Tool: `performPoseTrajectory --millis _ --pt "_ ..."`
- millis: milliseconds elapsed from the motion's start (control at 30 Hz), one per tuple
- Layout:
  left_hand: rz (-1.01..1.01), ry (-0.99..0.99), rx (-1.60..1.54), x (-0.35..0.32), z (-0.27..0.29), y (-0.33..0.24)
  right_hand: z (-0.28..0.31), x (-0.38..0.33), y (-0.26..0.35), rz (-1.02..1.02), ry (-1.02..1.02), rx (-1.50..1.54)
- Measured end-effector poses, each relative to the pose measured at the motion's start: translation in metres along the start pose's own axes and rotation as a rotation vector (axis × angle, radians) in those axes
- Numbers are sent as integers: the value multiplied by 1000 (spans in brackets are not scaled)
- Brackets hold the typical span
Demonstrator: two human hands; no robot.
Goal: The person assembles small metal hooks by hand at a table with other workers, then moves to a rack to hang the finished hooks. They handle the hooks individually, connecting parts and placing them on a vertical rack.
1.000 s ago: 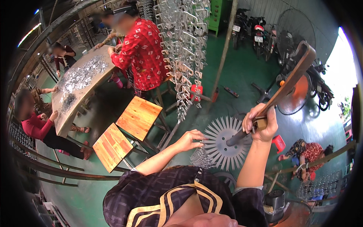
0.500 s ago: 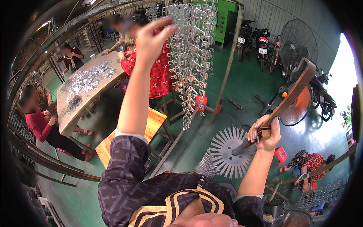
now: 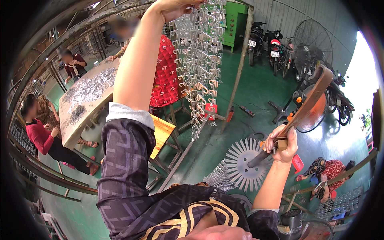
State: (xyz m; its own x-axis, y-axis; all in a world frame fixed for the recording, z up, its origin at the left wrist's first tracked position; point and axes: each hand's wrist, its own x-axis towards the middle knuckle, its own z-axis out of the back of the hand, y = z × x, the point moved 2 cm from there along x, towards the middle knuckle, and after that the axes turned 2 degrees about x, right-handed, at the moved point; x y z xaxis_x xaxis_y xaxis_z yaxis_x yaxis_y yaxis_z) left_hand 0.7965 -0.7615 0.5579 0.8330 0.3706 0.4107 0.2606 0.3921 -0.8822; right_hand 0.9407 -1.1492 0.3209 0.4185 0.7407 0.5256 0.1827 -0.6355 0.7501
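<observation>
Your left hand (image 3: 174, 7) is raised high, its fingers curled into the top of the hanging cluster of metal hooks (image 3: 200, 60); from this angle you cannot tell whether they pinch one piece or only rest against the bunch. The rest of the hooks dangle below that grip in a long silver curtain, reaching down toward the wooden stool (image 3: 162, 134) beside your elbow. The step in hand looks like hanging or picking pieces at the rack's top.

Below and between your arms lies the toothed metal disc (image 3: 246, 164) on the green floor.

Your right hand (image 3: 282, 146) is wrapped tight around the lower end of a wooden paddle (image 3: 310, 104), which slants up and away from the fist. Next, you likely need a firm pinch on one hook above, keeping the paddle steady and away from the cluster.
</observation>
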Motion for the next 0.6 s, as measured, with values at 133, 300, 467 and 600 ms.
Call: performPoseTrajectory --millis 133,300,467,600 --pt "-61 57 -44 5 -8 -5 2 -1 -1 0 -15 7" --pt "-101 -9 -38 10 3 -1 1 -2 0 9 -23 6" --pt "-174 -136 -120 23 9 5 6 -3 -2 14 -35 13" --pt "-210 -116 -82 20 2 -2 5 -2 0 20 -20 5"
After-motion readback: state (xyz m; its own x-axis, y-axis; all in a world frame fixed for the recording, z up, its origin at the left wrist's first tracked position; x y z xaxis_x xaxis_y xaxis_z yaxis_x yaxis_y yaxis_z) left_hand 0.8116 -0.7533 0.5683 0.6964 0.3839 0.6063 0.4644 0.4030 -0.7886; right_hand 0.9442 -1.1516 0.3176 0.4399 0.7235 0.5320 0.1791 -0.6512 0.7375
